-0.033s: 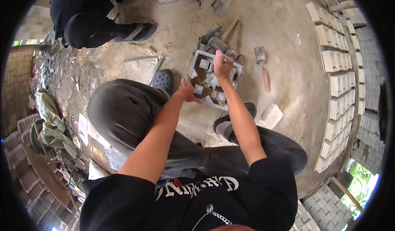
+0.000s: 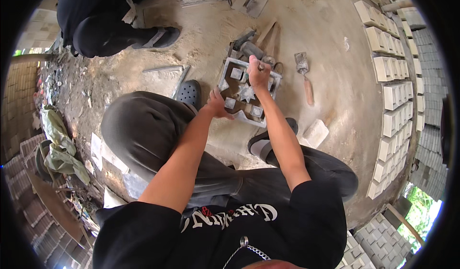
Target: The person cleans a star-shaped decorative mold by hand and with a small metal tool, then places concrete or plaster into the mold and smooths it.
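Bracing a grey rectangular mould [image 2: 249, 120] with spread left hand [image 2: 218, 106]; gripping a half-hidden dark rod [image 2: 261, 67] above it in right hand [image 2: 258, 75]; barely changed, suggesting ongoing work.

We hold our bare right hand [image 2: 259, 72] in a closed fist, fingers curled round the grip, with one digit stretching past its far end. Behind the grip, our bare, straight right forearm [image 2: 281, 135] slants back toward us and outward to the right. Left of the grip and nearer our body, our bare left hand [image 2: 218, 107] spreads, fingers forward, thumb out to the right. Our bare left forearm [image 2: 184, 147] rises toward it from farther left. The two hands are near each other, not touching.
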`<state>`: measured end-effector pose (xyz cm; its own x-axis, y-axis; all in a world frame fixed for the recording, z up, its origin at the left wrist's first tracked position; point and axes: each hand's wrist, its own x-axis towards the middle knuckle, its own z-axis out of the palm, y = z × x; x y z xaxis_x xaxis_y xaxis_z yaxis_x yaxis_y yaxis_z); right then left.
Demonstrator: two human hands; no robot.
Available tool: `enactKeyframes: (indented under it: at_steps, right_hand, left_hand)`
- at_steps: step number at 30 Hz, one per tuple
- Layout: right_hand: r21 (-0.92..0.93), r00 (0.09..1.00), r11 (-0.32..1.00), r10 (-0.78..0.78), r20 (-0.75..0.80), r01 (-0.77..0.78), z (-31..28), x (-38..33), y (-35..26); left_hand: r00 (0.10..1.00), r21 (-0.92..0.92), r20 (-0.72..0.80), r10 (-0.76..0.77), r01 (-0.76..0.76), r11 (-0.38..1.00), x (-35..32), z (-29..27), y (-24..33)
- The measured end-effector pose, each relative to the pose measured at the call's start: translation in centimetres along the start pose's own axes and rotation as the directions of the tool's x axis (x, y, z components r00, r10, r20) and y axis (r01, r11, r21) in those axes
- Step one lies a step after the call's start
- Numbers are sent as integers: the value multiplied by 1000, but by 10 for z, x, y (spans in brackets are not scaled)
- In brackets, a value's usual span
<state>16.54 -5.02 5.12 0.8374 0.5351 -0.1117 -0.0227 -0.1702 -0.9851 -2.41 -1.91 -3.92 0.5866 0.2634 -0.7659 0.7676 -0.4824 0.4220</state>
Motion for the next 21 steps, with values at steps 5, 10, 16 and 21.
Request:
enactKeyframes:
  at_steps: [5, 10, 16, 21]
  right_hand:
    - [206, 981, 962, -161, -110, 181, -13, -7, 5]
    - [61, 981, 979, -193, -17, 194, -6, -13, 5]
    - [193, 960, 966, -208, 190, 171, -13, 13, -21]
    - [41, 844, 933, -342, 413, 358, -16, 22, -33]
  left_hand:
    - [999, -7, -22, 38, -38, 999, 7, -3, -3]
    - [998, -77, -60, 24, -29, 997, 11, -9, -1]
    - [995, -71, -87, 58, -64, 995, 11, -15, 1]
    - [996, -18, -78, 53, -55, 998, 12, -12, -2]
